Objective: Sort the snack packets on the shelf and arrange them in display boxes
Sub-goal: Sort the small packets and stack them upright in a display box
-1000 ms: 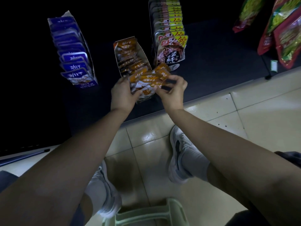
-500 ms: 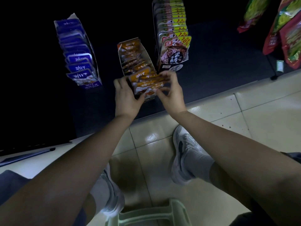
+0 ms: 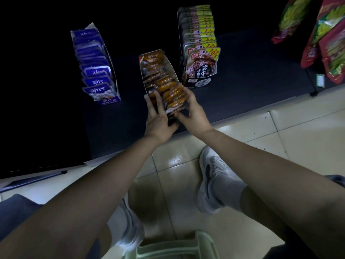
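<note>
Both sides of the packets (image 3: 173,98) at the middle box's (image 3: 172,69) 6 o'clock end are clasped: left grip (image 3: 158,118) presses flat-fingered, right grip (image 3: 194,111) curls round them.

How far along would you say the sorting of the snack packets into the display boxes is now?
Looks done: the blue foil packets and the yellow-cornered packets stand filed in their boxes. In hand: the left hand presses and the right hand grips orange foil packets at the front of the white cardboard box. Possibly left: the red-and-green bags at far right, unboxed.
</note>
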Demonstrator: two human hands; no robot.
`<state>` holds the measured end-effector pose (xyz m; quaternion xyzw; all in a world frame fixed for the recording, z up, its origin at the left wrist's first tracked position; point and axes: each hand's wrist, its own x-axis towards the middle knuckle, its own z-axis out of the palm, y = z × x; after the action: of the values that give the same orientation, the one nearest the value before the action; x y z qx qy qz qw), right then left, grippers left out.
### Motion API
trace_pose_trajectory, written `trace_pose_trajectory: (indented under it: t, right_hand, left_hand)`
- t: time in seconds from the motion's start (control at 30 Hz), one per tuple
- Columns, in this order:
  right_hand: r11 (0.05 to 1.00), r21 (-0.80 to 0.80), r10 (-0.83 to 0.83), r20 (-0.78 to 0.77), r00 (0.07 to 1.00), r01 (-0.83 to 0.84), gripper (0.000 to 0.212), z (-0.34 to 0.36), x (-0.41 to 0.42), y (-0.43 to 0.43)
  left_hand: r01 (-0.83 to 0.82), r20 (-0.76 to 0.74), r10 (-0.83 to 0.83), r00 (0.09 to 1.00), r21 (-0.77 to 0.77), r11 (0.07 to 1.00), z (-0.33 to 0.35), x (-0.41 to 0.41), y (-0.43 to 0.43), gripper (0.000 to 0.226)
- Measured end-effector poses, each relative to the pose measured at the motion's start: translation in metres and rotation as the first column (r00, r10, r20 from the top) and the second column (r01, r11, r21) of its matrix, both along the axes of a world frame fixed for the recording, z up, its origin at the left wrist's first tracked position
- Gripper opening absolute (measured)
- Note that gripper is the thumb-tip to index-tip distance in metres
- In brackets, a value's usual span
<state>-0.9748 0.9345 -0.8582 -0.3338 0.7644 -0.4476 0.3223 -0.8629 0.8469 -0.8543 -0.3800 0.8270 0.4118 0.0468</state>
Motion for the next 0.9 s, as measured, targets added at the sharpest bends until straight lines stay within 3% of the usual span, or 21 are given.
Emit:
trace_pose_trajectory:
  t: [0.13,0.23,0.33,0.5,0.7,0.8,0.9]
  right_hand:
    - [0.998,0.04,0.042,-0.108,0.993,-0.038,0.064,-0.009,-0.002,0.002]
    - [0.998,0.048,0.041,-0.163,0.986,-0.034,0.076,-0.007,-0.005,0.003]
    - [0.997,-0.059,0.041,-0.148,0.988,-0.051,0.092,0.002,-0.005,0.006]
    - [0.997,0.016,0.078,-0.076,0.994,-0.077,0.075,0.001,0.004,0.009]
    - [0.993,0.057,0.114,-0.152,0.982,-0.106,0.064,0.001,-0.006,-0.003]
    - [0.989,0.092,0.118,-0.02,0.993,-0.116,0.064,0.001,-0.004,-0.005]
    - [0.993,0.095,0.079,-0.045,0.996,-0.075,0.063,0.001,0.001,-0.005]
  left_hand:
    - [0.012,0.069,-0.011,0.998,-0.019,1.0,-0.001,0.008,-0.001,0.119]
    - [-0.07,-0.123,0.066,0.99,-0.031,0.997,0.004,0.014,-0.001,0.116]
    - [-0.034,-0.258,0.013,0.966,-0.079,0.996,0.005,0.016,-0.003,0.106]
    - [0.019,-0.216,-0.014,0.976,0.019,1.0,-0.002,0.01,0.0,0.098]
    - [-0.087,-0.215,0.069,0.974,-0.074,0.993,0.001,0.016,-0.01,0.094]
    - [-0.133,-0.171,0.142,0.975,0.066,0.989,-0.002,0.014,-0.018,0.098]
    - [-0.15,-0.175,0.167,0.97,0.11,0.983,-0.004,0.017,-0.025,0.104]
